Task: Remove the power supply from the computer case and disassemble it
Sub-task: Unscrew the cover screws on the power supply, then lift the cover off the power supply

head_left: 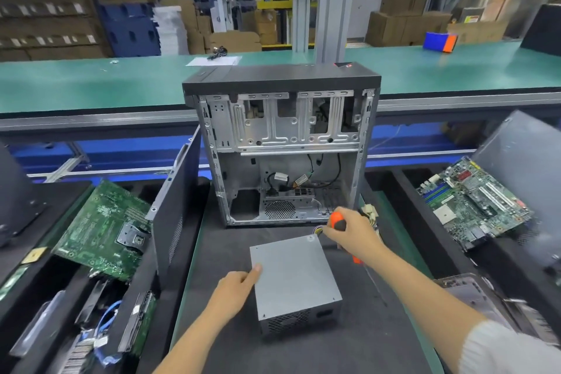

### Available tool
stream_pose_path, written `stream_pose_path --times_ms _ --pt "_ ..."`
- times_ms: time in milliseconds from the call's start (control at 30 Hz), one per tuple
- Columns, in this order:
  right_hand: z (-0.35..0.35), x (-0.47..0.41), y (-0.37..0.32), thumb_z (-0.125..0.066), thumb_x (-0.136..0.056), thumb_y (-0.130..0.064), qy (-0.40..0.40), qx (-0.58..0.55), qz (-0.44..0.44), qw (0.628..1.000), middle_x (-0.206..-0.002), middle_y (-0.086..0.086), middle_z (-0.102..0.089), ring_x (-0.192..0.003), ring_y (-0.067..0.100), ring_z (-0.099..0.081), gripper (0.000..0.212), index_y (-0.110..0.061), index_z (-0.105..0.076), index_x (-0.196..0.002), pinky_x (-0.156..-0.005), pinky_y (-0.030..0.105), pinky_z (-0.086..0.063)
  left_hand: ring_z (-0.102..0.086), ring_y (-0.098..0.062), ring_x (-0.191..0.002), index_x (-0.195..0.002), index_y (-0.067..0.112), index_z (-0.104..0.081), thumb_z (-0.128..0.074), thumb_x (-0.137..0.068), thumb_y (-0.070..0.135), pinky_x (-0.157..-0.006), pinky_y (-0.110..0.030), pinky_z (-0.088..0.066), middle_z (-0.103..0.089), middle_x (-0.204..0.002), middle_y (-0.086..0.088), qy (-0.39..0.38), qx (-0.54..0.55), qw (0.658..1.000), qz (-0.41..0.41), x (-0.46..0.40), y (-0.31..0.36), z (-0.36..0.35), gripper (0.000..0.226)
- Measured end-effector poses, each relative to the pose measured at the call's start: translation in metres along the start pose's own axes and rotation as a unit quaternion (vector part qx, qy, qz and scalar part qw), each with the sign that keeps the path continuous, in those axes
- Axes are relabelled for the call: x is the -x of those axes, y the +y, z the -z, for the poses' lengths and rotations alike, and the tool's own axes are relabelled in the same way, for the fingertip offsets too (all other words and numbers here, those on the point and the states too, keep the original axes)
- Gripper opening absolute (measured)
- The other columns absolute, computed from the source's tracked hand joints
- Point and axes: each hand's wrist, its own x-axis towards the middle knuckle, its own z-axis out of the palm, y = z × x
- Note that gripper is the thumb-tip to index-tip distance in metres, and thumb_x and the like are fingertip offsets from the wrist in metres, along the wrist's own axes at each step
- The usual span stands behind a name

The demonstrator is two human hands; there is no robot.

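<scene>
Currently the power supply [294,279] lies on the tabletop [212,240] at lower centre, out of the computer case [282,146] behind it. The left hand [239,285] rests flat-fingered against its left edge; the right hand [353,232] grips an orange-handled screwdriver [337,221] at the far right corner. Risk: unclamped, the unit may slide, causing the tip to slip off the screw.

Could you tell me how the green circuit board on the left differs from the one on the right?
The left circuit board shows its plainer, darker green side with a black bracket; the right circuit board faces up, crowded with slots, connectors and a pale square socket. The left board leans on a dark side panel; the right one lies beside a grey panel. Both rest tilted in side bins.
</scene>
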Motion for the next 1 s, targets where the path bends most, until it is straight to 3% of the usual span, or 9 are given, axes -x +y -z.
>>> stream_pose_path --times_ms 100,233,333,433,533,633,700,800,1000 --pt "-0.019 -0.006 0.012 -0.066 -0.085 -0.045 -0.078 0.102 -0.012 0.992 -0.067 0.002 -0.046 -0.067 0.021 -0.045 0.043 -0.015 -0.042 -0.067 -0.059 0.03 -0.033 -0.026 -0.015 -0.056 -0.066 0.014 -0.028 -0.039 -0.1 0.052 -0.054 -0.032 -0.019 -0.028 -0.059 0.004 0.003 -0.022 1.0 0.001 -0.002 0.004 -0.001 0.052" --pt "-0.036 -0.003 0.024 -0.059 -0.088 -0.05 -0.129 0.083 -0.061 0.986 -0.057 0.001 -0.049 -0.046 0.016 -0.05 0.044 -0.017 -0.042 -0.064 -0.048 0.027 -0.041 -0.042 -0.016 -0.06 -0.063 0.014 -0.037 -0.03 -0.103 0.05 -0.059 -0.031 -0.032 -0.047 -0.064 0.001 0.009 -0.021 0.999 0.024 -0.007 0.005 -0.009 0.054" --pt "-0.038 0.0 0.024 -0.058 -0.09 -0.046 -0.14 0.015 -0.093 0.986 -0.057 0.009 -0.058 -0.041 0.02 -0.051 0.038 -0.009 -0.057 -0.08 -0.041 0.026 -0.047 -0.054 -0.023 -0.08 -0.073 0.01 -0.05 -0.025 -0.104 0.047 -0.071 -0.032 -0.039 -0.06 -0.083 -0.004 0.042 -0.013 0.998 0.054 -0.006 0.009 -0.022 0.054" --pt "-0.039 0.001 0.021 -0.059 -0.091 -0.042 -0.132 0.009 -0.094 0.987 -0.052 0.007 -0.055 -0.039 0.018 -0.049 0.034 -0.014 -0.056 -0.073 -0.042 0.026 -0.045 -0.058 -0.029 -0.093 -0.087 0.002 -0.06 -0.022 -0.106 0.042 -0.078 -0.033 -0.043 -0.064 -0.095 -0.011 0.088 -0.019 0.995 0.052 -0.002 0.015 -0.031 0.058" --pt "-0.035 0.002 0.016 -0.06 -0.091 -0.041 -0.122 0.021 -0.102 0.987 -0.042 0.002 -0.052 -0.034 0.017 -0.046 0.036 -0.014 -0.052 -0.069 -0.041 0.023 -0.043 -0.056 -0.032 -0.095 -0.089 0.002 -0.058 -0.021 -0.107 0.035 -0.079 -0.035 -0.044 -0.059 -0.09 -0.01 0.099 -0.044 0.994 0.022 0.001 0.024 -0.026 0.053" --pt "-0.024 0.0 0.011 -0.06 -0.089 -0.042 -0.102 0.026 -0.108 0.989 -0.035 0.0 -0.05 -0.031 0.019 -0.046 0.039 -0.014 -0.048 -0.067 -0.038 0.02 -0.039 -0.045 -0.027 -0.087 -0.113 0.004 -0.058 -0.019 -0.107 0.028 -0.074 -0.031 -0.038 -0.049 -0.089 -0.005 0.094 -0.09 0.992 0.002 0.0 0.036 -0.017 0.046" --pt "-0.016 -0.002 0.004 -0.061 -0.089 -0.043 -0.082 0.034 -0.104 0.991 -0.032 0.0 -0.049 -0.028 0.018 -0.046 0.041 -0.014 -0.044 -0.065 -0.034 0.016 -0.035 -0.044 -0.027 -0.086 -0.102 0.004 -0.059 -0.021 -0.107 0.031 -0.074 -0.031 -0.038 -0.053 -0.091 -0.007 0.091 -0.082 0.992 0.003 -0.001 0.047 -0.007 0.047" --pt "-0.007 -0.003 -0.009 -0.061 -0.089 -0.044 -0.086 0.058 -0.11 0.989 -0.033 0.001 -0.051 -0.028 0.018 -0.048 0.044 -0.013 -0.038 -0.068 -0.034 0.017 -0.038 -0.048 -0.026 -0.075 -0.068 0.007 -0.045 -0.023 -0.106 0.038 -0.069 -0.033 -0.039 -0.055 -0.079 -0.01 0.074 -0.036 0.997 0.004 0.001 0.057 0.003 0.054" --pt "0.031 -0.007 -0.066 -0.063 -0.086 -0.044 -0.072 0.091 -0.072 0.991 -0.037 0.004 -0.056 -0.03 0.018 -0.053 0.041 -0.009 -0.048 -0.072 -0.034 0.018 -0.038 -0.048 -0.017 -0.064 -0.065 0.008 -0.047 -0.029 -0.104 0.042 -0.055 -0.029 -0.032 -0.051 -0.068 -0.003 0.108 -0.009 0.993 -0.048 0.008 0.092 0.044 0.055"
